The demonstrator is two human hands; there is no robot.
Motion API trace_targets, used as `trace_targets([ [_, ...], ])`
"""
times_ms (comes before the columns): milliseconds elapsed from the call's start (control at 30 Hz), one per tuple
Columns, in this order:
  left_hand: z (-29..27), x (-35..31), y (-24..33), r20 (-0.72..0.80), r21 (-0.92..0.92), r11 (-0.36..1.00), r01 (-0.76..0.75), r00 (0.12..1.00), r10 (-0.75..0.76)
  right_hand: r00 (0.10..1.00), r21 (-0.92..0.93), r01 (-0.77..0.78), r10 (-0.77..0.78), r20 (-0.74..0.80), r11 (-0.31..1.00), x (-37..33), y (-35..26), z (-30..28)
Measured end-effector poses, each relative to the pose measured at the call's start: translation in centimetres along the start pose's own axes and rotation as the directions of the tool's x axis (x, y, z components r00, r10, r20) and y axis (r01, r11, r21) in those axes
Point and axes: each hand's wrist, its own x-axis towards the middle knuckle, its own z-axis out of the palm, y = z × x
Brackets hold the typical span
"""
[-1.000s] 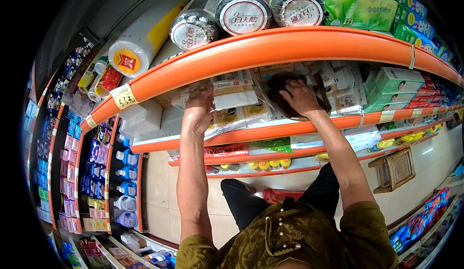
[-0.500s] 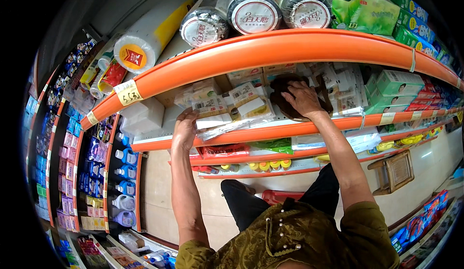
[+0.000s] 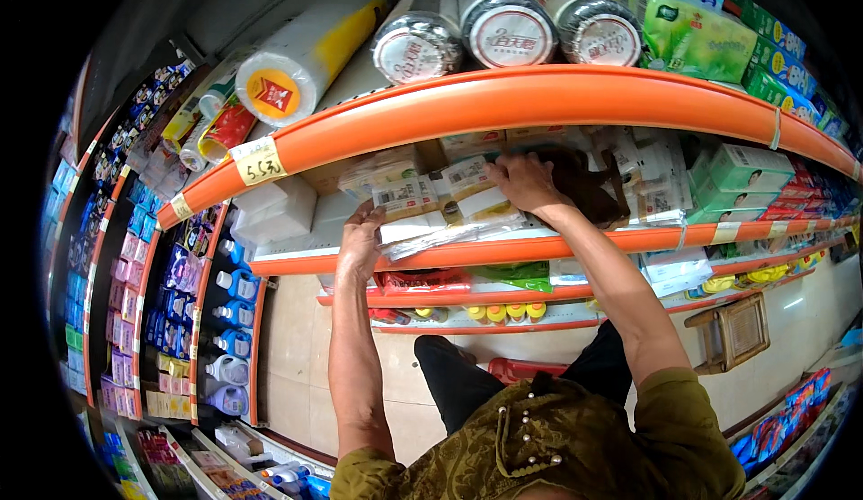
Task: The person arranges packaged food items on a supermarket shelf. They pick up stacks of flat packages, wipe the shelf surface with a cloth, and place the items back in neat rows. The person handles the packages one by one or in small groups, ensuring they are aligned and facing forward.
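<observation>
My left hand (image 3: 361, 238) is at the left end of a pile of clear plastic packets with white labels (image 3: 409, 196), its fingers closed on the edge of one. Over the right part of the pile, my right hand (image 3: 529, 184) rests with its fingers apart on another labelled packet (image 3: 469, 176); its fingertips are slightly blurred. Just right of that hand lies a dark brown item (image 3: 589, 185), partly covered by the hand and shelf edge; its kind I cannot make out. The packets lie on a white shelf behind an orange front rail (image 3: 467, 247).
An upper orange rail (image 3: 503, 94) overhangs the hands, with wrapped rolls (image 3: 508, 40) above it. White boxes (image 3: 274, 211) stand left, green boxes (image 3: 739, 176) right. Below are a wooden stool (image 3: 733, 331) and a red object (image 3: 521, 370). Detergent bottles (image 3: 235, 316) line the left shelves.
My right hand has moved left, from the dark brown item onto the labelled packets. My left hand stays at the pile's left edge. The whole view has shifted slightly.
</observation>
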Motion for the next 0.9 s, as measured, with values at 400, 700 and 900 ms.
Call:
trace_targets([
  [400, 0.1, -0.5, -0.4, 0.017, -0.001, 0.999, -0.042, 0.999, 0.042, 0.928, 0.262, 0.25, -0.154, -0.34, 0.932, 2.2, -1.1, 2.0],
  [700, 1.0, 0.2, 1.6, -0.088, -0.077, 0.984, -0.162, 0.984, 0.156, 0.886, 0.417, 0.394, -0.219, -0.408, 0.819, 3.7, -0.3, 0.3],
  [900, 0.5, 0.6, 4.9, -0.122, -0.149, 0.947, -0.284, 0.956, 0.267, 0.962, 0.798, 0.228, -0.004, -0.272, 0.558, 0.7, -3.8, -4.5],
])
